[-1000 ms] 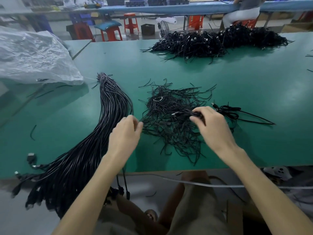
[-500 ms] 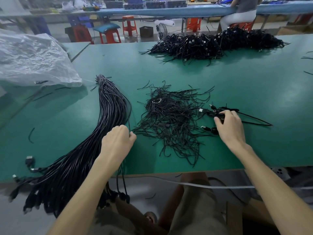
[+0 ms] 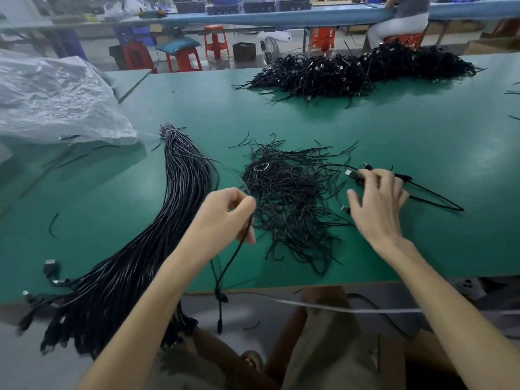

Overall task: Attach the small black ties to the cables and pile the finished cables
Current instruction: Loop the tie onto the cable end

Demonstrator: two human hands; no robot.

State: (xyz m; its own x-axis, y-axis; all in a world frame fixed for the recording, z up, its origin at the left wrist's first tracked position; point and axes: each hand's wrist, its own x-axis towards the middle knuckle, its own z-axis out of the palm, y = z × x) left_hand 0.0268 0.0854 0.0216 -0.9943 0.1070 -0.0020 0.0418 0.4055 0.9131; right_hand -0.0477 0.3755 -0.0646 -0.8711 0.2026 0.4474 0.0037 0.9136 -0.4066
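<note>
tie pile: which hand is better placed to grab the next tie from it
Right. The right hand is open beside the tie pile and grips nothing, while the left hand pinches a single cable that hangs off the green table.

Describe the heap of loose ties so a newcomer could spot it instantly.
On the green table, look between the left hand and right hand. The tie heap is a flat tangle of short thin strands, unlike the long bound cable bundle left of it.
</note>
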